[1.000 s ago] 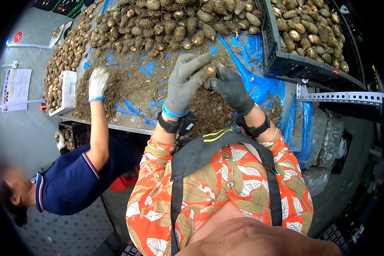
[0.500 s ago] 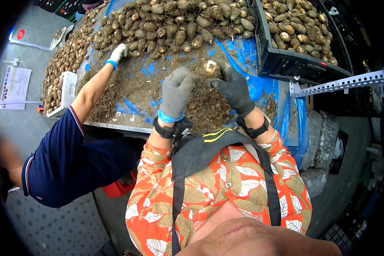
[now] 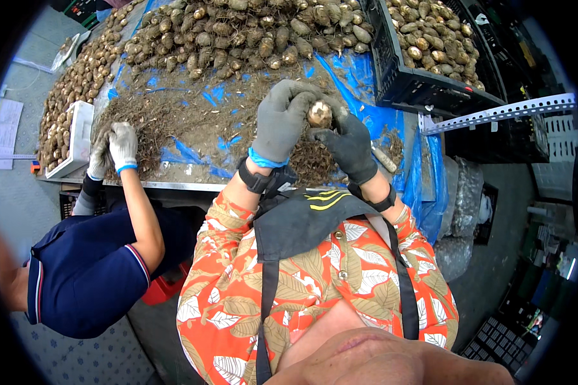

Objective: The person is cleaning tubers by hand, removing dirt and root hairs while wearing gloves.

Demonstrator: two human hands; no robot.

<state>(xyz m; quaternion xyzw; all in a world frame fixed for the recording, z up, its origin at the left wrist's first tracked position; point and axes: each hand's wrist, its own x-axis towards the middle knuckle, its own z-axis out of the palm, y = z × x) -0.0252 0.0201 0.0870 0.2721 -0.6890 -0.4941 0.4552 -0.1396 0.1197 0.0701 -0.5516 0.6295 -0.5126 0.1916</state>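
A small brown taro (image 3: pixel 320 114) with a pale cut end is held over the table between my two gloved hands. My right hand (image 3: pixel 353 145), in a dark grey glove, is closed round its right side. My left hand (image 3: pixel 280 122), in a lighter grey glove, has its fingers curled against the taro's left and upper side; their tips are partly hidden. Beneath my hands lies a heap of torn brown roots (image 3: pixel 309 163). Beyond them is a large pile of hairy, soil-covered taros (image 3: pixel 237 35).
A black crate (image 3: pixel 424 90) of taros stands at the far right, near a perforated metal bar (image 3: pixel 501 114). A pale handle-like piece (image 3: pixel 384 159) lies right of my hand. At left, a co-worker's gloved hands (image 3: pixel 117 149) are near a white tray (image 3: pixel 82 138) and trimmed taros.
My left hand has moved right and up to the taro, which now sits between both hands, its pale end turned. The co-worker's reaching arm has drawn back from the pile, and their hands are together.
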